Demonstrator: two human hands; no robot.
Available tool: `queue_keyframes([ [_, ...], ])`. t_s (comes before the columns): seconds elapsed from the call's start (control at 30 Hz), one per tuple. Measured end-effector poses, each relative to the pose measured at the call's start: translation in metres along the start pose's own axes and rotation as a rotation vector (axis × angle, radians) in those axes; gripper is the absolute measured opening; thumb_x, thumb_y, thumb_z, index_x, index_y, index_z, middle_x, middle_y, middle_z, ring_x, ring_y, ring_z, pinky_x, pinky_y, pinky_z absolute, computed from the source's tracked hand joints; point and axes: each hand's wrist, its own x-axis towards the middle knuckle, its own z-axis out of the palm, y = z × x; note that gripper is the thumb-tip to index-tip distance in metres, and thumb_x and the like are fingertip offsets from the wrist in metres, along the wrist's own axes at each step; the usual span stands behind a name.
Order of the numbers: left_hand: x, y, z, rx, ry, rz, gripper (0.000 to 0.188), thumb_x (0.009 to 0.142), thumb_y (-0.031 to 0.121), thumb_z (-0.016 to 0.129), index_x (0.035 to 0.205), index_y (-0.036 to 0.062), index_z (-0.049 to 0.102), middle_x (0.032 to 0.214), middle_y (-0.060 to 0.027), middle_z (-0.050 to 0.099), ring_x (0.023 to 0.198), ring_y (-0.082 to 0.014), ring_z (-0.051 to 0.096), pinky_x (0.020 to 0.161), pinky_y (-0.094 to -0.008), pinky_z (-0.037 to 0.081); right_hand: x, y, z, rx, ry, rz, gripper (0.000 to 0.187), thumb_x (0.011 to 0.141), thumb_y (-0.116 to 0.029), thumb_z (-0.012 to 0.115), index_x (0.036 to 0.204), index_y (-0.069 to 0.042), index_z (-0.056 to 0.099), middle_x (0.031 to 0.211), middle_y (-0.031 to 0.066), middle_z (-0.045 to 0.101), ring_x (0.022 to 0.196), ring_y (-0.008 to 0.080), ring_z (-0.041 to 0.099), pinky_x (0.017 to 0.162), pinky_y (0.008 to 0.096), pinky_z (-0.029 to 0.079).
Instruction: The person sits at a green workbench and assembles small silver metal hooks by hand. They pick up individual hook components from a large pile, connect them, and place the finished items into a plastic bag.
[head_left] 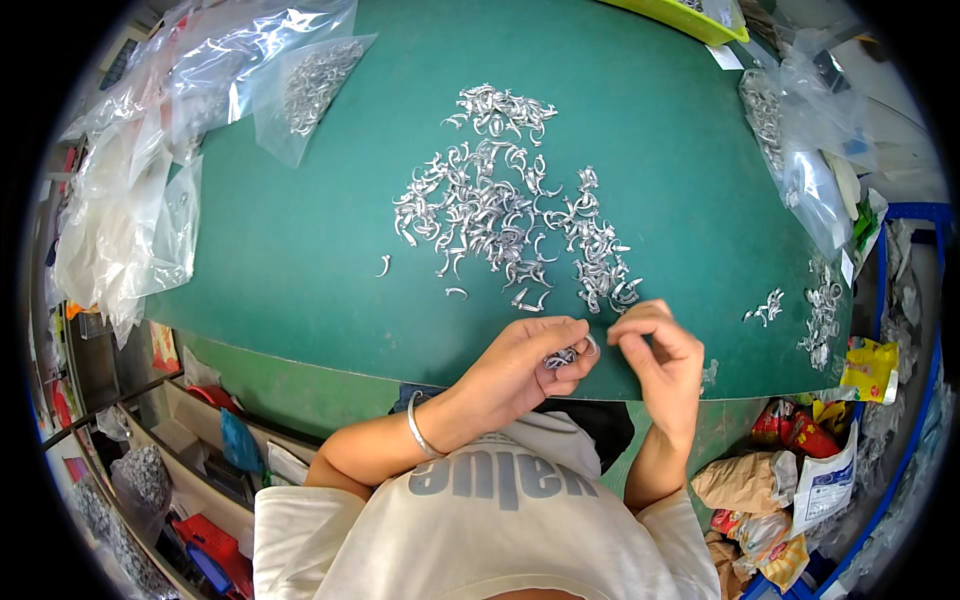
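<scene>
My left hand [525, 365] is closed around a few small curved silver metal pieces [562, 357], and one thin curved piece shows at its fingertips. Just to its right, my right hand [660, 355] has its fingers curled with thumb and forefinger close together; whether a piece is between them is hidden. Beyond both hands, a spread heap of the same curved pieces [490, 215] lies on the green table [330, 250]. A narrower pile of them [600, 260] reaches down near my right hand, and a smaller pile [500, 110] lies farther back.
Clear plastic bags [150, 200] cover the table's left side, one bag [318, 85] holding metal pieces. More bags [800, 150] lie along the right edge, near small clusters of pieces [822, 315]. A yellow-green tray [690, 18] stands at the back right. Drawers [190, 430] sit below left.
</scene>
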Motion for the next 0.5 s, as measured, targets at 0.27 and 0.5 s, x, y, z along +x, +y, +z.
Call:
queue_keyframes([
  [0.27,-0.004,0.008,0.000,0.028,-0.106,0.065,0.007,0.081,0.006,0.046,0.077,0.0025,0.050,0.072,-0.0097,0.051,0.053,-0.0075,0.035,0.043,-0.0221,0.028,0.025,0.031,-0.017,-0.733,0.337,-0.167,0.017,0.072,0.001,0.066,0.088,-0.004,0.066,0.090,0.0081,0.060,0.086,0.0238,0.051,0.078,0.0328,0.041],
  [0.5,0.001,0.004,-0.011,0.507,0.014,0.302,0.012,0.082,0.002,0.047,0.090,-0.0011,0.056,0.078,-0.0074,0.057,0.056,-0.0062,0.042,0.048,-0.0201,0.033,0.025,0.030,-0.018,-0.715,0.271,-0.195,0.009,0.071,0.000,0.067,0.079,-0.003,0.064,0.087,0.0061,0.060,0.084,0.0221,0.051,0.079,0.0323,0.038],
])
